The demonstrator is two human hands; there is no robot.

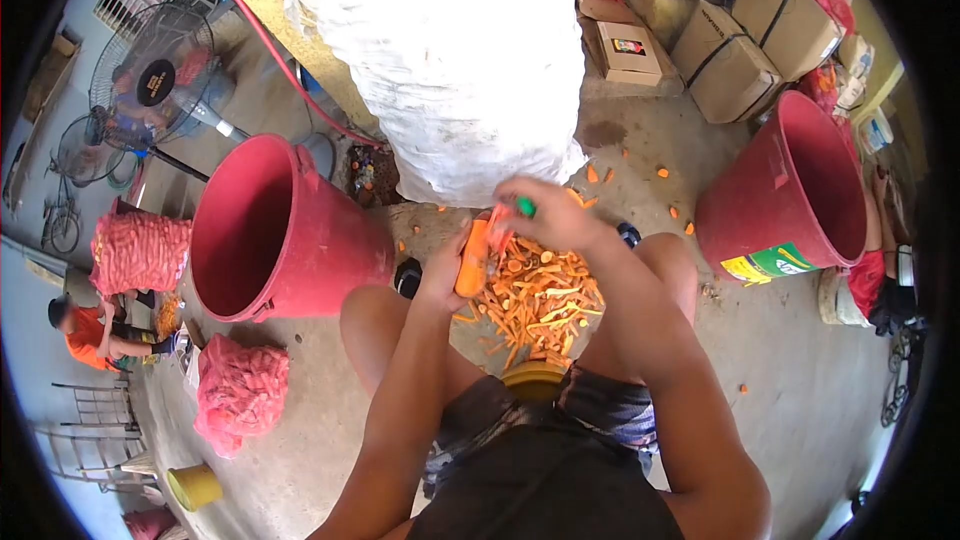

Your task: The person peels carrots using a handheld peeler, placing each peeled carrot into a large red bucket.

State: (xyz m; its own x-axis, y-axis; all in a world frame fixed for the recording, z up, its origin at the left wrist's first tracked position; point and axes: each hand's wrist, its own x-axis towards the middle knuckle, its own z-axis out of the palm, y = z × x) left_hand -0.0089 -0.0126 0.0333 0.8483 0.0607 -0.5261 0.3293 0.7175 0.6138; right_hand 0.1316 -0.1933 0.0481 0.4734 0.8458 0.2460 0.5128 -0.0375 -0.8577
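My left hand point(446, 265) is wrapped round a large orange carrot point(472, 265), held tilted above the floor between my knees. Just to its right, my right hand point(555, 215) closes on a peeler point(500, 228) with red and green parts, close against the carrot's upper end. Motion blurs the peeler and hides its blade. Below both hands lies a heap of orange peelings point(540, 305), mixed with small cut carrot ends. The rim of a yellow container point(533, 372) shows between my thighs.
A white sack point(470, 70) of carrots stands in front. Large red bins point(340, 250) point(735, 195) flank me. At left are a fan point(155, 82), red mesh sacks point(240, 390), a yellow bucket point(195, 486) and a seated person point(90, 335). Boxes point(725, 62) stand at upper right.
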